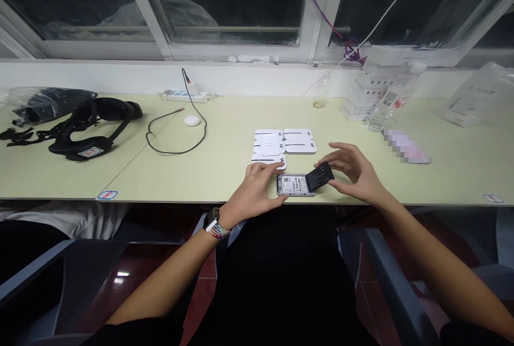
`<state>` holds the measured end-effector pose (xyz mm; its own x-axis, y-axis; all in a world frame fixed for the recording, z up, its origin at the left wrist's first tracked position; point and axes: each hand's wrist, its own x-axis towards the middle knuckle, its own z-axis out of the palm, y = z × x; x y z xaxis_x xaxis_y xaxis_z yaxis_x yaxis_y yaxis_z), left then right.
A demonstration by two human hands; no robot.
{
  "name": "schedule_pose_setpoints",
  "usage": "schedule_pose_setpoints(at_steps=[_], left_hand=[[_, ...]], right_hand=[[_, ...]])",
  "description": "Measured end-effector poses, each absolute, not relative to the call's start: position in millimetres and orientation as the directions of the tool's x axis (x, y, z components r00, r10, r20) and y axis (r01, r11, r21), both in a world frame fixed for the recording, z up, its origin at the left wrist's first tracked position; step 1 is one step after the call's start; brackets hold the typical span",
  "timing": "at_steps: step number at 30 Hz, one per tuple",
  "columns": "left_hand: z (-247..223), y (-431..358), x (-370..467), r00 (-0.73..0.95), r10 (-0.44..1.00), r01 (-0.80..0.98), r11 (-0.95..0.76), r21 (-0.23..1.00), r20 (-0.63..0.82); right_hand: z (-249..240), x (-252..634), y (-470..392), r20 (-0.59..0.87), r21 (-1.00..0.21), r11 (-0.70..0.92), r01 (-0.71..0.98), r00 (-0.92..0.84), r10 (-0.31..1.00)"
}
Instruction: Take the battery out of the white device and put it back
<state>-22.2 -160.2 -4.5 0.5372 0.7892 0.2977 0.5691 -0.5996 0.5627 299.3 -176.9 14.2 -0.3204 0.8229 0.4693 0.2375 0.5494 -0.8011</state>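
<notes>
Near the table's front edge lies a small white device (294, 184) with its inside showing, printed labels and a code on it. My left hand (257, 188) grips the device's left end between thumb and fingers. A black battery (320, 176) is tilted over the device's right part, its lower left edge at the device. My right hand (355, 174) pinches the battery by its right side between thumb and fingers. Just behind are white covers (300, 141) with black markings, set side by side; a smaller white piece (270, 145) lies on the left ones.
To the left are a black headset (96, 126), a black cable (176, 152), a round white object (191, 120) and a power strip (187, 96). At the back right stand white boxes (361, 94), a plastic bottle (379, 115) and a plastic bag (477, 97).
</notes>
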Motion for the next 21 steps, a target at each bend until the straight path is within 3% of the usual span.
schedule_pose_setpoints(at_steps=[6, 10, 14, 18, 21], left_hand=[[-4.0, -161.0, -22.2, 0.537, 0.79, 0.566, -0.598, 0.567, 0.297], [-1.6, -161.2, -21.3, 0.533, 0.796, 0.571, -0.588, 0.573, 0.286], [0.2, -161.4, -21.1, 0.534, 0.801, 0.568, -0.577, 0.587, 0.271], [-0.3, -161.4, -21.4, 0.522, 0.812, 0.569, -0.56, 0.602, 0.263], [-0.9, -161.3, -21.5, 0.52, 0.814, 0.574, -0.558, 0.6, 0.26]], right_hand=[[30.0, 286.3, -171.9, 0.44, -0.77, 0.566, 0.295, -0.397, 0.805], [42.2, 279.0, -164.9, 0.431, -0.666, 0.632, 0.397, -0.487, 0.76], [52.4, 267.5, -154.6, 0.414, -0.572, 0.719, 0.395, -0.617, 0.669], [54.6, 254.8, -147.4, 0.309, -0.543, 0.724, 0.426, -0.701, 0.643], [48.5, 251.0, -145.8, 0.254, -0.456, 0.757, 0.468, -0.747, 0.615]])
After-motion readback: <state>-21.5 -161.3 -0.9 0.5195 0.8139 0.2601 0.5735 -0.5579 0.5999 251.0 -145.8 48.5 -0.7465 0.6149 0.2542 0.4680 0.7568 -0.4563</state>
